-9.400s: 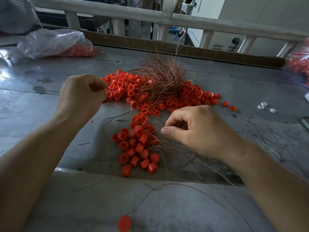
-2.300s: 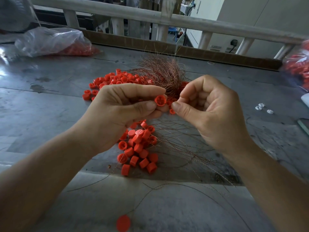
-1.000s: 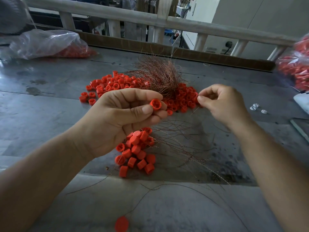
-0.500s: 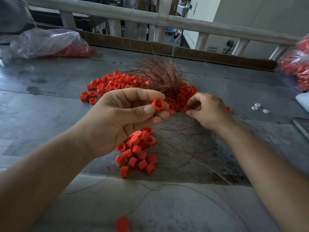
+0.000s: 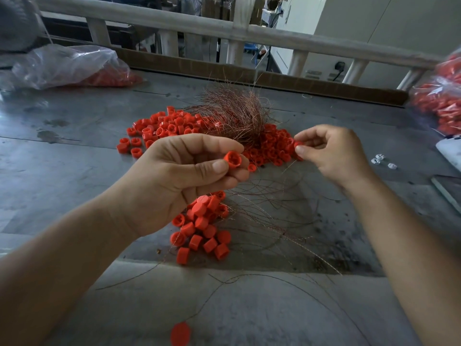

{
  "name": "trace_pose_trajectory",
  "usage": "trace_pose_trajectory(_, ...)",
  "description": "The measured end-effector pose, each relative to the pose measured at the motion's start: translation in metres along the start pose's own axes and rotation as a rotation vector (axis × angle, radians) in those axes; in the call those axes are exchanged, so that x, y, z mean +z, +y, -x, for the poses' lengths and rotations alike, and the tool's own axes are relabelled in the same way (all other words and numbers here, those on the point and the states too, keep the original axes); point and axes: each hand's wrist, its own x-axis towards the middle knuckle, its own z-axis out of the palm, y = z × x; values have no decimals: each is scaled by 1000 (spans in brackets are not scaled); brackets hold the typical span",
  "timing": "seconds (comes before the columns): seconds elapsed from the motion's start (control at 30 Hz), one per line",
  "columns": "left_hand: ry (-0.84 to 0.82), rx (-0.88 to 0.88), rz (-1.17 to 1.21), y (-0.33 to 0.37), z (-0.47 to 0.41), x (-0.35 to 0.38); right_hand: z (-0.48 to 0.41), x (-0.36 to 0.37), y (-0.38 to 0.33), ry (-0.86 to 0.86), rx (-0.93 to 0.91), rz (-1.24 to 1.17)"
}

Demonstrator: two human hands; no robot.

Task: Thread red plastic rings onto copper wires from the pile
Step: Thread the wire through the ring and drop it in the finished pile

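My left hand (image 5: pixel 184 178) pinches a red plastic ring (image 5: pixel 232 159) between thumb and fingers, raised above the table. My right hand (image 5: pixel 331 151) is to its right, and its thumb and forefinger pinch another red ring (image 5: pixel 297 146) at the edge of the far pile of loose rings (image 5: pixel 174 126). A tuft of copper wires (image 5: pixel 237 113) lies on that pile. A nearer heap of rings (image 5: pixel 202 226) with thin wires trailing right (image 5: pixel 274 221) lies below my left hand.
A clear bag of red rings (image 5: pixel 72 66) lies at the back left, another bag (image 5: pixel 441 101) at the right edge. A few small white parts (image 5: pixel 381 161) sit right of my right hand. One red ring (image 5: pixel 180 333) lies near the front. A railing (image 5: pixel 249 28) runs behind the table.
My right hand went down to the far pile, then lifted a little with a red ring pinched in its fingertips. My left hand kept holding its ring in place.
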Motion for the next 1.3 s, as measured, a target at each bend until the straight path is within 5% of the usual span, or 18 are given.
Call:
trace_pose_trajectory(0.17, 11, -3, -47, -1, 0, 0, 13, -10, -31, 94, -84, -305)
trace_pose_trajectory(0.37, 91, -43, -129, -6, -3, -1, 46, 9, -65, -205, -150, -420)
trace_pose_trajectory(1.3, 108, -36, -194, -5, -3, 2, 53, 22, -66, -318, -192, -496)
